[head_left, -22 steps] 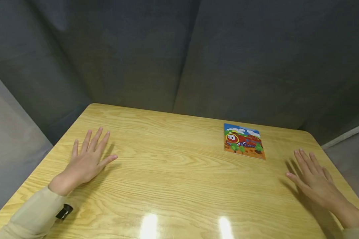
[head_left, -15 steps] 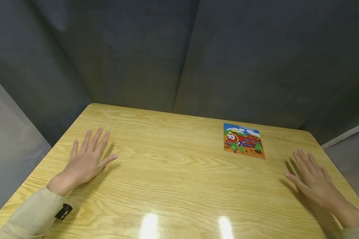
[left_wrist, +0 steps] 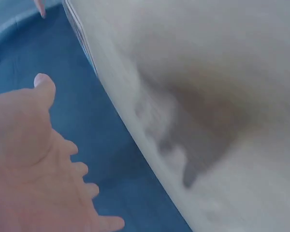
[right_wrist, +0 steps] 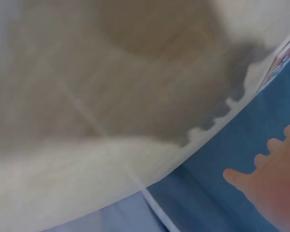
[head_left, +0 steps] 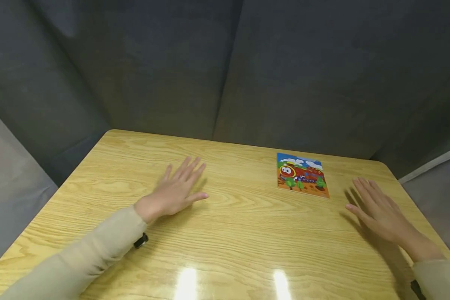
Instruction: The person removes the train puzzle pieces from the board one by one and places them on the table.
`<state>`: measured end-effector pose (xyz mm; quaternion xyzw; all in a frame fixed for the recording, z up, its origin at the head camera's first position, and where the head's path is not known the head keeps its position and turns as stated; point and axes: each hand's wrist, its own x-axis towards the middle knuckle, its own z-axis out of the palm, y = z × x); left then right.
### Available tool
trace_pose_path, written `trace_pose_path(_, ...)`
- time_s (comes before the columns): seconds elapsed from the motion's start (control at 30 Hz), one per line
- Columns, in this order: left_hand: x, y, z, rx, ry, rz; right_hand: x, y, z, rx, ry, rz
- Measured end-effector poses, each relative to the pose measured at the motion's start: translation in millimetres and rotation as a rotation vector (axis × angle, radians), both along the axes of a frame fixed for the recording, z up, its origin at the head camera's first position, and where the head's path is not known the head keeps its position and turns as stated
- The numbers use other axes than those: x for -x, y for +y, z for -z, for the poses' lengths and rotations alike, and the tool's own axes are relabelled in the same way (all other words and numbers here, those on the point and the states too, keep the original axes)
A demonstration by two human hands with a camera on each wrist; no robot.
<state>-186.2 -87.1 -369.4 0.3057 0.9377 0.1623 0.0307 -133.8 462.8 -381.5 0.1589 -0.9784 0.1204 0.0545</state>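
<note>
A thin square picture board printed with a red cartoon train lies on the wooden table, close to its far edge and right of the middle. My left hand hovers over the table left of the board, palm down, fingers spread and straight, holding nothing. To the board's right, my right hand is held above the tabletop with straight fingers and thumb apart, also holding nothing. Both hands cast shadows on the wood. The left wrist view shows the left palm; the right hand shows partly in the right wrist view.
A dark grey curtain hangs behind the table's far edge. Lighter grey cloth hangs at the left, and a pale strip runs along the right side. Two bright reflections shine near the table's front.
My left hand has moved right across the table toward the board, its fingers still spread. My right hand has shifted slightly left and away from me. The view has turned a little.
</note>
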Motion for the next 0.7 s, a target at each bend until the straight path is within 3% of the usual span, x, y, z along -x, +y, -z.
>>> trace_pose_path(0.17, 15.8, 82.7, -5.2, 0.118, -0.043, 0.153, 38.0, -12.7, -0.3, -0.021, -0.111, 0.01)
trace_pose_path(0.33, 26.0, 150.9, 5.6, 0.236, -0.049, 0.222, 73.1, -31.7, 1.5, -0.02, -0.239, 0.052)
trace_pose_path(0.5, 33.1, 194.1, 20.5, 0.321, -0.087, 0.244, 98.5, -42.4, 5.0, -0.051, -0.27, 0.075)
trace_pose_path(0.7, 39.7, 220.3, 25.5, 0.368, -0.149, 0.215, 115.1, -41.5, 9.3, -0.078, -0.323, 0.14)
